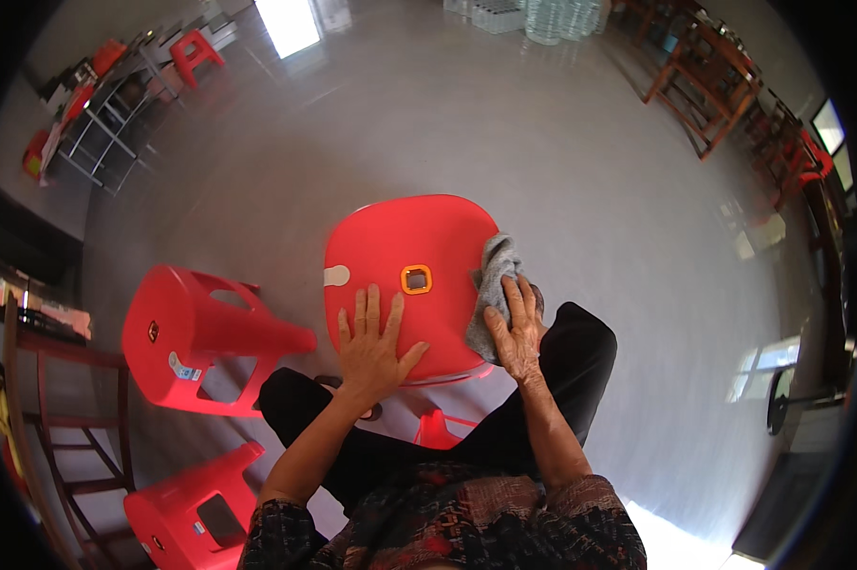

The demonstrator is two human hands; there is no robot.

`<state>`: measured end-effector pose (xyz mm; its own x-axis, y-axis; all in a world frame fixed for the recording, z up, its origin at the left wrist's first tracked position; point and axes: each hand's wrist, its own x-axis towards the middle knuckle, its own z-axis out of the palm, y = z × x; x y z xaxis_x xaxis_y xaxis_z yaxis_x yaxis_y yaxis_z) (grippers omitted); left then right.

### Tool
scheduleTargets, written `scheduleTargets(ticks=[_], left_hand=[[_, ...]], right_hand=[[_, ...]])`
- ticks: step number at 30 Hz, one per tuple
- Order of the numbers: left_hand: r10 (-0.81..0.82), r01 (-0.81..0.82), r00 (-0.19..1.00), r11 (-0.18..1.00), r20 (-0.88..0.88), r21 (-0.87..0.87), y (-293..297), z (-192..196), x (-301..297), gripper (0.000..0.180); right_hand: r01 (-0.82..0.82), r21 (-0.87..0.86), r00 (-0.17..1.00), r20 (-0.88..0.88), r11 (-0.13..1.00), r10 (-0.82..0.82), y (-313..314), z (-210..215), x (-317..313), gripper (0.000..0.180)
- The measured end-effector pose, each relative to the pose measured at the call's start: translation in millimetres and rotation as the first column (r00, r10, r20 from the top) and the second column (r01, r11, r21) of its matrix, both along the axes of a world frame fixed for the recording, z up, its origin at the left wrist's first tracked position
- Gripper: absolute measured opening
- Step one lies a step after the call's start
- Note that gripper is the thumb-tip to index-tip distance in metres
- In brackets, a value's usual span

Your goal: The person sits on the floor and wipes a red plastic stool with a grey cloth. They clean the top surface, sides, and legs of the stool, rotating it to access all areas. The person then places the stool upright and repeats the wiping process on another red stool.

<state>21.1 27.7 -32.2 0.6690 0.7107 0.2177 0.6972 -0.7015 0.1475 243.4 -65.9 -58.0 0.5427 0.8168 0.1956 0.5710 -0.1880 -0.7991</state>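
A red plastic stool (404, 228) stands in front of my knees, its square seat facing up. In the middle of the seat is an orange-rimmed hole, and a pale sticker sits at the left edge. My left hand (371, 353) lies flat on the near left part of the seat, fingers spread, holding nothing. At the right edge, my right hand (517, 334) presses a crumpled grey cloth (494, 280) against the stool's rim. The fingers rest over the cloth, and part of it is hidden under them.
Two more red stools, one tipped on its side (200, 332) and another (186, 503) nearer, are on my left beside a dark wooden rack (72, 423). A metal-legged table (101, 123) stands far left. Wooden chairs (708, 85) are far right, with clear plastic bottles (547, 19) at the back.
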Motion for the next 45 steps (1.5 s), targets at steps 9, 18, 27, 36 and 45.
scheduleTargets(ticks=[9, 18, 27, 36, 45], left_hand=[[-0.022, 0.022, 1.0, 0.998, 0.0, -0.061, -8.2, 5.0, 3.4, 0.08], [-0.01, 0.01, 1.0, 0.997, 0.01, -0.077, -8.0, 8.4, 4.5, 0.081], [0.026, -0.025, 0.996, 1.0, 0.084, -0.018, -5.0, -1.1, 4.7, 0.08], [0.033, -0.022, 0.975, 0.998, 0.22, -0.051, -6.8, -1.5, 2.4, 0.083], [0.054, -0.031, 0.958, 0.996, 0.283, -0.085, -8.2, -3.0, -0.7, 0.088]], right_hand=[[-0.035, -0.126, 0.992, -0.129, 0.991, 0.019, 80.8, 6.4, 59.4, 0.04], [-0.195, -0.316, 0.98, -0.033, 0.929, 0.195, 188.2, -6.1, 106.6, 0.042], [-0.305, -0.143, 0.682, 0.658, 0.942, 0.321, 114.6, 6.1, 61.9, 0.05], [-0.429, -0.35, 0.615, 0.561, 0.833, 0.553, 1.9, 34.8, -21.6, 0.059], [-0.295, -0.329, 0.61, 0.657, 0.897, 0.442, 113.7, 22.5, -21.1, 0.06]])
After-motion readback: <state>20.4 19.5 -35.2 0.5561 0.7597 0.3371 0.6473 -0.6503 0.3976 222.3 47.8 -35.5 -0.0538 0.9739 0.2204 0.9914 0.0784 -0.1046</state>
